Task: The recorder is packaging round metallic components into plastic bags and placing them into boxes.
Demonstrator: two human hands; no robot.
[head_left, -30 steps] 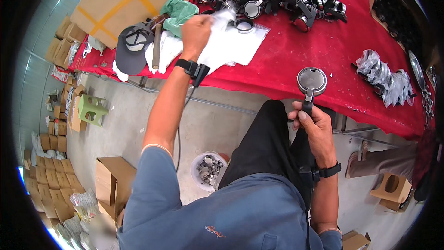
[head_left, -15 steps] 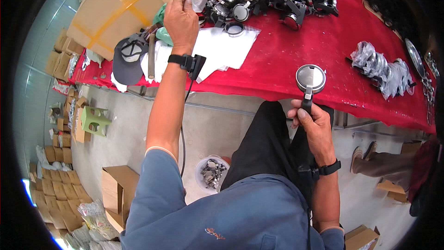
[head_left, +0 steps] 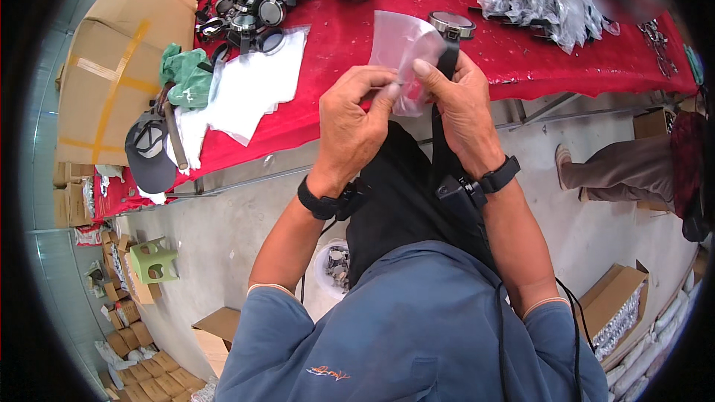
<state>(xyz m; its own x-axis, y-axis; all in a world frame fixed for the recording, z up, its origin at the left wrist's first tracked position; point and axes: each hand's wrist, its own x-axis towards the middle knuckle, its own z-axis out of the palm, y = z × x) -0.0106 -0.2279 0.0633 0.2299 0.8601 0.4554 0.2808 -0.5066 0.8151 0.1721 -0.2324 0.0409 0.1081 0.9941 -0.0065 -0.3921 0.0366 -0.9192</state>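
My left hand [head_left: 351, 125] pinches the edge of a clear plastic bag [head_left: 402, 41] between thumb and fingers. Close beside it, my right hand [head_left: 465, 115] is closed round the black arm of a round silver-rimmed piece [head_left: 452, 24], its disc showing above the fingers. The bag lies against this piece and touches my right thumb; I cannot tell whether its mouth is spread. Both hands are over the near edge of the red-covered table [head_left: 335, 52]. At the back left lies a pile of similar round pieces [head_left: 272, 11] with black arms.
White sheets [head_left: 257, 89] lie left on the table, near a green bag [head_left: 185, 78], a wooden-handled tool [head_left: 175, 134] and a dark cap [head_left: 149, 150]. Bagged pieces [head_left: 540, 4] lie at the right. Below are a bucket of metal parts [head_left: 337, 264] and a person's leg [head_left: 618, 167].
My left hand has come from the back left with the plastic bag to meet my right hand. The view has shifted right, and the round piece is now beside the bag.
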